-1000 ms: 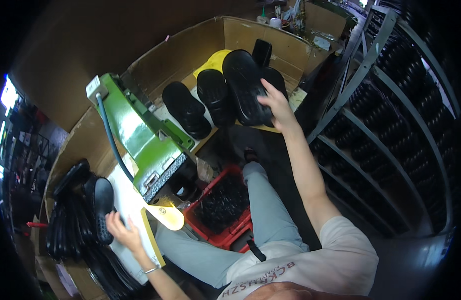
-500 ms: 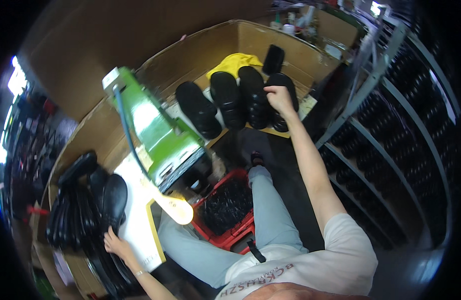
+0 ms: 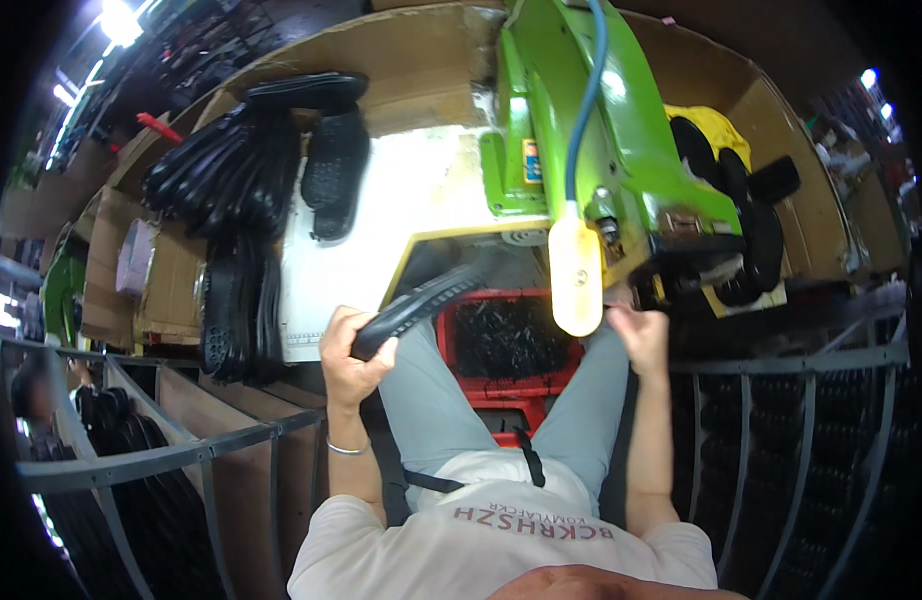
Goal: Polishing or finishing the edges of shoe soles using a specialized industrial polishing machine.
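In my left hand (image 3: 353,362) is a black shoe sole (image 3: 413,308), gripped at its near end and tilted up to the right above my lap. The far end of the sole is smeared by motion. My right hand (image 3: 643,338) is closed in front of a green machine (image 3: 626,130), close to the machine's dark working end (image 3: 696,245). Whatever its fingers hold, if anything, I cannot make out. Between my hands, a lit yellow-white lamp (image 3: 578,280) hangs on a blue cable.
Black soles (image 3: 226,175) lie stacked on the white tabletop (image 3: 411,185) at left, a single sole (image 3: 336,165) beside them. More soles (image 3: 759,235) and a yellow cloth (image 3: 726,135) are right of the machine. Cardboard walls (image 3: 401,60) surround the table. A red crate (image 3: 448,335) with black scraps stands between my legs.
My left hand has lifted a sole from the left stack and brought it over my lap. My right hand has left the row of soles and come to the machine's front. The view has turned left.
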A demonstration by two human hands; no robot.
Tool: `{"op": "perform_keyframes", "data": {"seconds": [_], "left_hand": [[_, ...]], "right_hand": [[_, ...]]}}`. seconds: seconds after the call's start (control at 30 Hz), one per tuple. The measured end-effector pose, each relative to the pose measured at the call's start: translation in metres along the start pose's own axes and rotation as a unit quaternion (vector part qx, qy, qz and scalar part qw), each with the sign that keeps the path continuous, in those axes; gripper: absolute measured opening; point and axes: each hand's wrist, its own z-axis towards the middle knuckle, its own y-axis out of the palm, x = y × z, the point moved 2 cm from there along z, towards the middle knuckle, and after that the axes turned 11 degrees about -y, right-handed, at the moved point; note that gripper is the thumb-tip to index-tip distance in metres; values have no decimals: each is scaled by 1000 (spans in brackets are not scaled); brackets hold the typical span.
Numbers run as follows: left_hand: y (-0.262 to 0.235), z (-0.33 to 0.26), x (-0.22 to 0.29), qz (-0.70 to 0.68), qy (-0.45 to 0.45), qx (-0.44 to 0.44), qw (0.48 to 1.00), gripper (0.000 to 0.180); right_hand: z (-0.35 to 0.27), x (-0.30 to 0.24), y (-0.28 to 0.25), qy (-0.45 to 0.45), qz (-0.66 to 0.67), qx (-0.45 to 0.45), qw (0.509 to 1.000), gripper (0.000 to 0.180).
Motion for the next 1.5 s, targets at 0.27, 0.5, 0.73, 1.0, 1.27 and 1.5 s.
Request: {"op": "perform_keyframes", "data": {"seconds": [0.27,0.5,0.73,1.0,1.27,1.5], "left_hand": [[122,-32,15,-261,-150,-183,936,30],[163,-8,29,-330,-95,-180,922,38],[142,-11,6,-260,-30,-166,951,57],[147,11,34,-250,8,-137,959,35],[112,9,-20,-238,-19,-118,964,36],[101,-10,-61,-352,-86,-171,916,32]], "right_hand": [[-24,-11,33,-51,311,207,926,91],[-15,-27,-9,-98,122,259,953,80],[-13,-15,20,-151,137,275,940,84],[-8,-10,15,-179,104,340,917,81],[-4,-27,47,-174,146,279,933,70],[-3,-41,72,-204,104,258,939,66]]}}
